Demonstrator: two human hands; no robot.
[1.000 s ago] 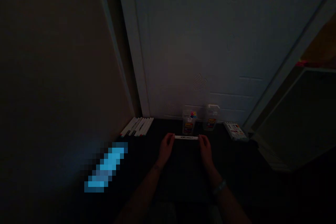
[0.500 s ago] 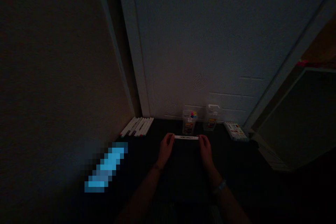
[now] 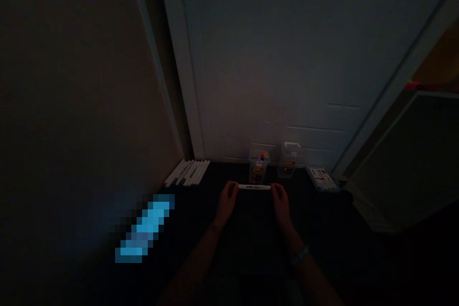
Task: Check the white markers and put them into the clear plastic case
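A white marker [image 3: 254,187] with dark print along its barrel lies level between my two hands. Its left end is pinched by the fingers of my left hand [image 3: 228,197]. My right hand [image 3: 280,198] grips the other end, and a band circles that wrist. Just beyond the marker stands a clear plastic container [image 3: 258,166] with a dark label and some bright colours at its top. The room is dim, so fine detail on the marker cannot be read.
Several white markers [image 3: 188,172] lie side by side at the back left of the dark table [image 3: 258,234]. A second clear container with a handle [image 3: 287,162] stands by the wall. At the back right lies a clear case of markers [image 3: 322,179]. A pixelated bright blue patch [image 3: 147,227] is at left.
The marker has rolled slightly, so its print faces me a little differently. Both hands stay almost in the same place.
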